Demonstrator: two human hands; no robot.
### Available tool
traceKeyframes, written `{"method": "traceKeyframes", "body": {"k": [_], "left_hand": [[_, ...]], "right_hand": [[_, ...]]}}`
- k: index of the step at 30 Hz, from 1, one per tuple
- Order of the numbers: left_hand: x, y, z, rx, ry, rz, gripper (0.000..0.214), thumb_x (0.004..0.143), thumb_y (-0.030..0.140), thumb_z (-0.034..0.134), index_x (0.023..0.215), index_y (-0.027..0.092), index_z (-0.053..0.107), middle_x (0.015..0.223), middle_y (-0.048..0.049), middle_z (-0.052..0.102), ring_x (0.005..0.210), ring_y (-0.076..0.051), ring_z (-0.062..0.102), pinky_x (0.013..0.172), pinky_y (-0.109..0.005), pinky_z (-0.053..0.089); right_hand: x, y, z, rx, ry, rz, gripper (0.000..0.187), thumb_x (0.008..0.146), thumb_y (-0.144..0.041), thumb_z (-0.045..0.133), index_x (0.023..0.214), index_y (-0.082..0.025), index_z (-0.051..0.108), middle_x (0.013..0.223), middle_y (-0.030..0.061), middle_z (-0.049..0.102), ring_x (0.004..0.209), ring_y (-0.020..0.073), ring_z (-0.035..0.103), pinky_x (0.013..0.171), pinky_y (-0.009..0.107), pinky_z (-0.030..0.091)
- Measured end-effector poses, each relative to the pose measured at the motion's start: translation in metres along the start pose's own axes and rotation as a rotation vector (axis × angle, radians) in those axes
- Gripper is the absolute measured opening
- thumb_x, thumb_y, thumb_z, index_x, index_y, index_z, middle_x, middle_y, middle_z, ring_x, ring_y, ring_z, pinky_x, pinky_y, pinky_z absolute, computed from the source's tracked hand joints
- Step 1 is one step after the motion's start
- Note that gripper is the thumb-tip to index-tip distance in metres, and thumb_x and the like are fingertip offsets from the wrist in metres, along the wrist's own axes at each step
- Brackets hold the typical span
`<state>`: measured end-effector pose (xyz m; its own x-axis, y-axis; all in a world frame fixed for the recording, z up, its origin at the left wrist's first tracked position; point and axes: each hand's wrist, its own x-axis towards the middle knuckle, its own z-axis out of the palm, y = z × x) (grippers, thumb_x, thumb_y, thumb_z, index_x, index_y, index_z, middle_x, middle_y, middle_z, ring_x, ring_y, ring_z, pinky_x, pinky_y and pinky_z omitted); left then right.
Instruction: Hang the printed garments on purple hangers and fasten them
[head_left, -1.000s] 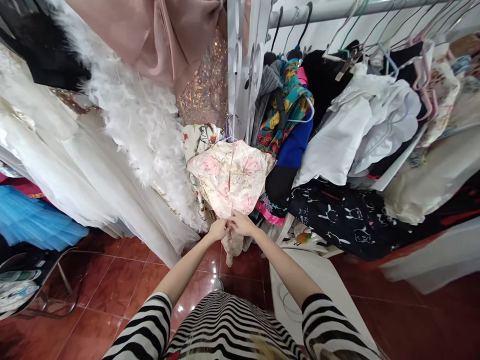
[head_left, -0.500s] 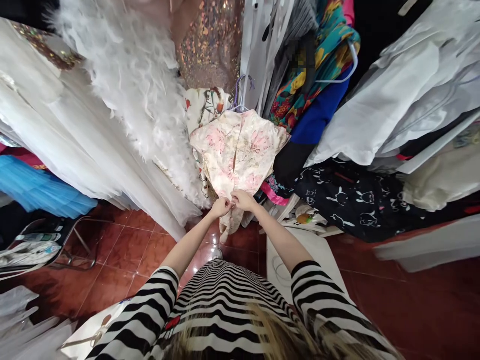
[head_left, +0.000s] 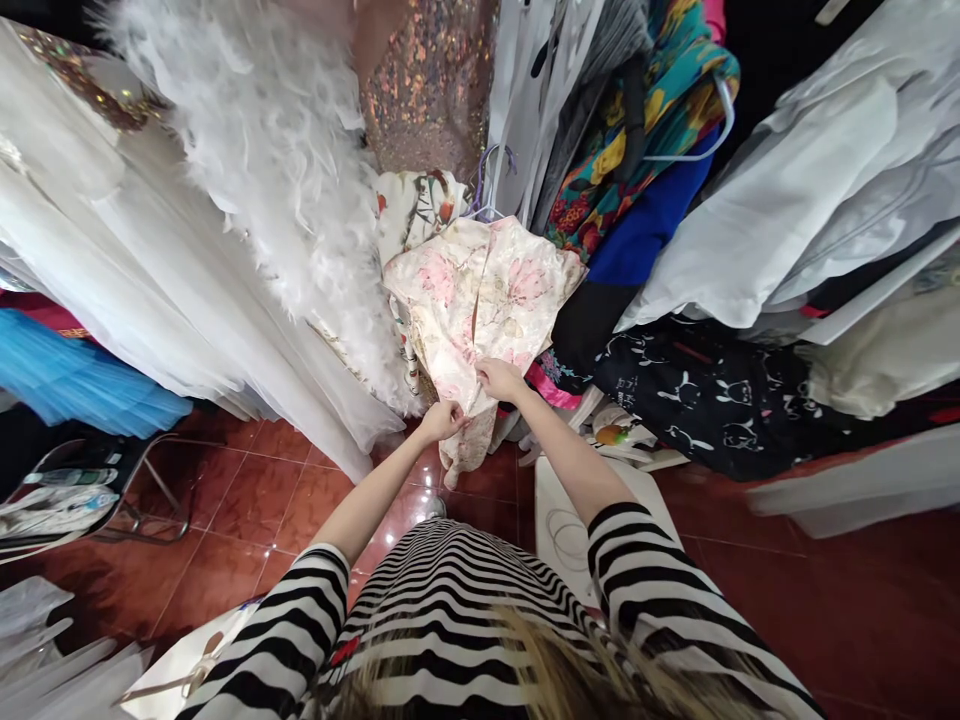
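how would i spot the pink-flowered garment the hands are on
Find the big white feathered garment at left, then look right of its lower half, below the purple hanger. There hangs a cream garment, its lower front held by the left hand and right hand. Large pink flowers set it apart from the white printed garment behind it.

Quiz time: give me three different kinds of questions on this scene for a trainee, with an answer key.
1. True or false: the right hand grips the pale floral garment higher in the picture than the left hand does.
2. What colour is the layered fabric at the far left? A) green B) blue C) orange
3. Fill in: the left sleeve has black and white ____.

Key: 1. True. 2. B. 3. Stripes.
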<state>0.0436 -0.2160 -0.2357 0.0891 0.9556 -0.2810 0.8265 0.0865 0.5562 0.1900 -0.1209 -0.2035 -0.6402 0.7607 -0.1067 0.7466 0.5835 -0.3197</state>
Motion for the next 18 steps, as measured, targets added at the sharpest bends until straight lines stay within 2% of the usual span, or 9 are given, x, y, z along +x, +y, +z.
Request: {"method": "traceKeyframes", "body": {"k": [7,10,14,18], "left_hand": [[0.001,0.0,-0.003,0.056,-0.008,-0.015,0.011,0.081,0.022,0.061,0.069,0.021,0.059,0.073,-0.0016,0.066,0.079,-0.019,0.065,0.074,-0.027,0.048],[0.009,0.005,-0.01,0.067,0.005,-0.007,0.007,0.083,0.022,0.058,0.077,0.021,0.061,0.083,-0.0037,0.069,0.087,-0.02,0.065,0.079,-0.029,0.048],[0.022,0.018,-0.017,0.04,0.095,0.013,0.011,0.085,0.025,0.058,0.094,0.021,0.061,0.104,-0.007,0.069,0.101,-0.021,0.063,0.088,-0.03,0.047],[0.034,0.031,-0.017,-0.015,0.161,-0.035,0.009,0.085,0.024,0.059,0.091,0.019,0.062,0.098,-0.0089,0.07,0.098,-0.023,0.065,0.086,-0.032,0.047]], "right_hand": [[-0.004,-0.006,-0.001,0.026,0.0,-0.018,0.018,0.084,-0.012,0.045,0.081,-0.02,0.061,0.089,0.0069,0.067,0.082,0.0207,0.058,0.062,0.027,0.034],[-0.006,-0.008,-0.003,0.042,-0.01,-0.053,0.016,0.083,-0.012,0.048,0.078,-0.02,0.061,0.086,0.0058,0.067,0.08,0.0198,0.057,0.064,0.026,0.035],[-0.01,-0.009,-0.004,0.05,-0.018,-0.07,0.014,0.081,-0.012,0.051,0.079,-0.019,0.063,0.086,0.0056,0.067,0.08,0.0192,0.057,0.066,0.026,0.036],[-0.012,-0.011,-0.008,0.042,0.0,-0.063,0.016,0.082,-0.011,0.05,0.081,-0.019,0.064,0.086,0.0052,0.068,0.079,0.0187,0.058,0.066,0.026,0.036]]}}
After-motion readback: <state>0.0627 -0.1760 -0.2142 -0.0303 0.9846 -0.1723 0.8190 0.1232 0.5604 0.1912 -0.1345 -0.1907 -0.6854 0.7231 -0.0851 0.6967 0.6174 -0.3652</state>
